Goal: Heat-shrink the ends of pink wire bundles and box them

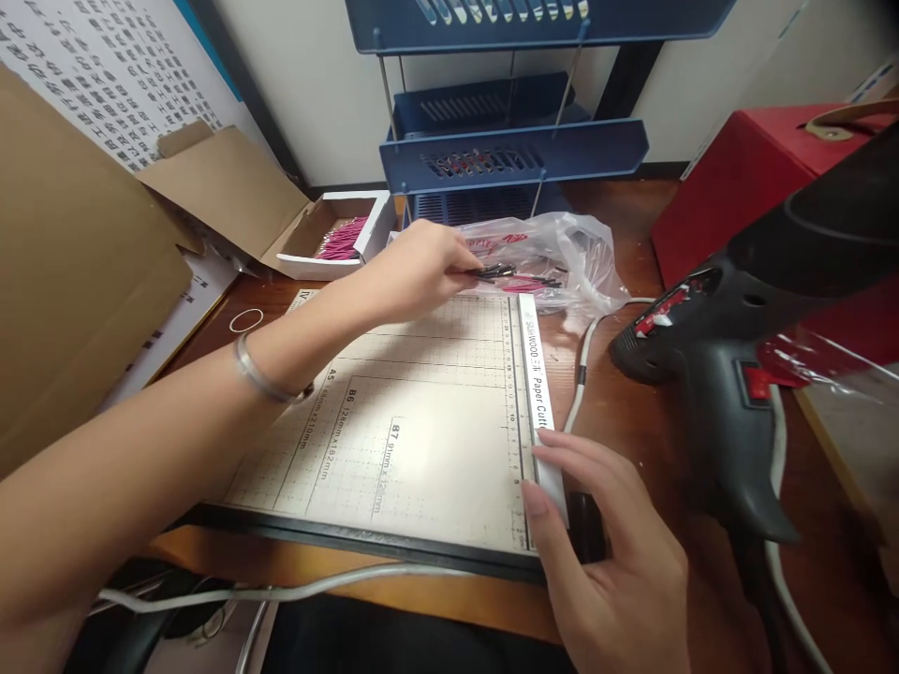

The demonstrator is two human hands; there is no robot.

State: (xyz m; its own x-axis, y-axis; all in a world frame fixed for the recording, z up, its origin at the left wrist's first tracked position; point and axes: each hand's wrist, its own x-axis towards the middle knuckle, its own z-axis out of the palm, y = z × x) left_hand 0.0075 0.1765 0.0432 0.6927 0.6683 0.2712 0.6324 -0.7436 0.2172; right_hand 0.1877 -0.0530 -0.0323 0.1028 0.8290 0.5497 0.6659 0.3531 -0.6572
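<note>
A cream paper cutter board (435,421) with printed size lines lies on the wooden table. Over its far edge reaches my left hand (428,267), its fingers pinched on a bundle of short black pieces (497,271). Just beyond, a clear plastic bag (582,253) holds or lies under more pieces with pink and black ends (530,283). My right hand (611,543) rests at the near right corner of the board, thumb and fingers apart, touching the white ruler strip (537,374).
Behind stands a blue tiered rack (512,159). An open box (375,229) of pink pieces (343,240) is at the back left. On the right are a black heat gun (709,374) with a cable and a red box (744,187). Cardboard (70,281) stands left.
</note>
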